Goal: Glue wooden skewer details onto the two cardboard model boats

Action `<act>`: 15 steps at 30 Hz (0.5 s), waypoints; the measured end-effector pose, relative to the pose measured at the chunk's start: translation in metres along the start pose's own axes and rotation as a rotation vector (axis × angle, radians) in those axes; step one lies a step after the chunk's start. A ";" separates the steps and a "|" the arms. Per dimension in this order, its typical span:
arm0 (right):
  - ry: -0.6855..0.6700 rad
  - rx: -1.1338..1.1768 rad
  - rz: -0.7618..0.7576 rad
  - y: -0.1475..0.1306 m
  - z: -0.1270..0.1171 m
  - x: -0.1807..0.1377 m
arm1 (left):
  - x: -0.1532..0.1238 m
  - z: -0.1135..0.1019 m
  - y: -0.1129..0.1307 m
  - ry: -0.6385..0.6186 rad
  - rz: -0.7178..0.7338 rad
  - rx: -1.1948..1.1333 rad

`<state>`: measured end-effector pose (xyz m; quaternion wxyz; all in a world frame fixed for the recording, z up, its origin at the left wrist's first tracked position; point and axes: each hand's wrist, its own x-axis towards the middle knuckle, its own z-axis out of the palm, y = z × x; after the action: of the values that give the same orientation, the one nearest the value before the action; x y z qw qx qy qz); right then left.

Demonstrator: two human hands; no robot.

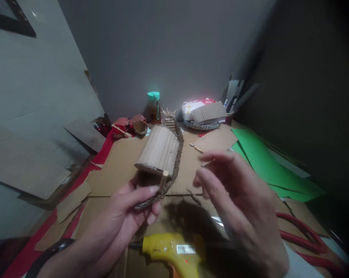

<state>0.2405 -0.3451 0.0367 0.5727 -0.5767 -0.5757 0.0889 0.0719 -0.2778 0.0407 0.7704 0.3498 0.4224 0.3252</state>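
My left hand grips the lower edge of a craft model made of corrugated cardboard, raised above the work surface and tilted. The model has a rounded, ribbed body on a curved brown base strip, and a short round wooden stick stands near my thumb. To the right of it hovers my right hand, slightly blurred, fingers bent and apart with nothing seen between them. Just beyond its fingertips is a thin stick with a metal-looking tip. Below both hands lies a yellow glue gun, its nozzle pointing left.
Cardboard sheets cover the table. Red-handled scissors lie at the right, near green sheets. At the back stand a bottle with a turquoise lid, red craft pieces, a ribbed cardboard piece and a holder of tools.
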 end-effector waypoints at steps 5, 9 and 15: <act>0.019 0.178 0.296 0.016 -0.002 0.012 | -0.006 -0.002 0.004 -0.089 -0.071 -0.010; -0.165 0.420 0.476 0.019 -0.001 0.014 | -0.010 -0.003 0.004 -0.146 -0.108 0.019; -0.311 0.773 0.622 0.014 0.000 0.012 | -0.009 -0.005 -0.003 -0.207 -0.108 0.094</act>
<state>0.2522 -0.3317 0.0329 0.5982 -0.4469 -0.3805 0.5457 0.0641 -0.2852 0.0401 0.8090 0.3941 0.3735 0.2251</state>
